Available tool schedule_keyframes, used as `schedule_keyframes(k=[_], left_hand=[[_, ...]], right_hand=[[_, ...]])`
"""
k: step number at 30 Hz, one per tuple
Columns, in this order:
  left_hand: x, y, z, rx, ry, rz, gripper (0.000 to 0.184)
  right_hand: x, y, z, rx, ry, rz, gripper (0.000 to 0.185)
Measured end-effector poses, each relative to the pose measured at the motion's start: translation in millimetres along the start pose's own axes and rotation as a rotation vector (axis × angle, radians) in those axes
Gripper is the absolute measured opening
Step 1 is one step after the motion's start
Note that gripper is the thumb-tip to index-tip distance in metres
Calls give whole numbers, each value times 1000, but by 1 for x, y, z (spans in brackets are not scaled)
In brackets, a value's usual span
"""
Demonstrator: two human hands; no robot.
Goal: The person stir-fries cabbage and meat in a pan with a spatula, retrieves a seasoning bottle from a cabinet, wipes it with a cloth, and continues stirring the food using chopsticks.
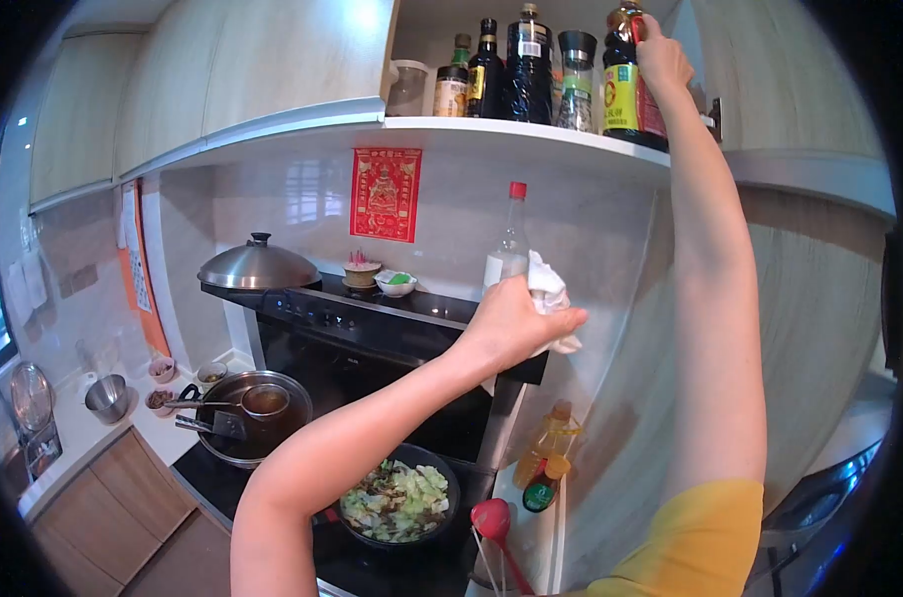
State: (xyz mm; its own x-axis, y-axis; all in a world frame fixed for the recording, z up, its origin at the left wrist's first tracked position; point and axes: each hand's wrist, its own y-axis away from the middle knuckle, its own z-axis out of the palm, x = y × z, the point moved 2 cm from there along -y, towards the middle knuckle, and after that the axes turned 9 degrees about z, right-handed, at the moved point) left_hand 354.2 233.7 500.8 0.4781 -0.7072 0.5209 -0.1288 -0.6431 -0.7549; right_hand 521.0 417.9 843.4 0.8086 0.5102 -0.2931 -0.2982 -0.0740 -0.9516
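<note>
My right hand is up at the open cupboard, its grip closed on the upper right side of a dark bottle with a yellow-green label. That bottle is upright at the right end of the shelf, just beside a black-capped grinder, with more dark bottles farther left. Lower down, my left hand has its grip closed on a crumpled white cloth. A clear, red-capped bottle rises just behind those fingers; I cannot tell whether they touch it. To the left, a domed metal lid sits on top of the range hood. Below my left forearm I see a pan of chopped greens on the black hob, and near it a large pot. A metal bowl stands on the white table at far left.
</note>
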Motion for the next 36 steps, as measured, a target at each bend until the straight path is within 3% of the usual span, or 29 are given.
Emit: schedule_keyframes(k=[4, 11, 14, 17, 18, 19, 21, 22, 23, 24, 27, 30, 35, 36], left_hand=[[-10, 16, 10, -27, 141, -49, 24], [-12, 55, 10, -37, 109, -106, 26], [-20, 70, 19, 53, 355, -92, 26], [-11, 61, 28, 72, 560, -91, 23], [-6, 55, 30, 71, 534, -90, 23], [1, 51, 32, 48, 546, -48, 26], [17, 48, 34, 33, 601, 30, 30], [26, 49, 35, 13, 652, 14, 28], [32, 52, 36, 5, 679, 22, 27], [36, 58, 36, -1, 705, 19, 27], [32, 82, 33, -27, 721, 13, 28], [12, 114, 19, 9, 769, -33, 32], [-18, 179, 9, 99, 823, -136, 35], [-23, 199, 13, 86, 838, -199, 25]], right_hand=[[-8, 47, 12, -76, 442, -136, 54], [16, 110, 12, -190, 364, -53, 40], [30, 113, -1, -291, 134, 13, 34], [9, 149, -85, 176, -433, -159, 24], [4, 162, -119, 363, -488, -76, 25], [2, 175, -154, 493, -537, -26, 34], [-4, 190, -230, 854, -768, -219, 44], [7, 195, -266, 879, -597, -125, 42], [6, 197, -290, 892, -909, -191, 43], [21, 183, -306, 959, -820, -127, 39], [45, 154, -332, 840, -946, -108, 28], [44, 190, -327, 657, -970, -69, 24], [9, 294, -298, 163, -940, 36, 18], [-2, 320, -291, 33, -929, 68, 17]])
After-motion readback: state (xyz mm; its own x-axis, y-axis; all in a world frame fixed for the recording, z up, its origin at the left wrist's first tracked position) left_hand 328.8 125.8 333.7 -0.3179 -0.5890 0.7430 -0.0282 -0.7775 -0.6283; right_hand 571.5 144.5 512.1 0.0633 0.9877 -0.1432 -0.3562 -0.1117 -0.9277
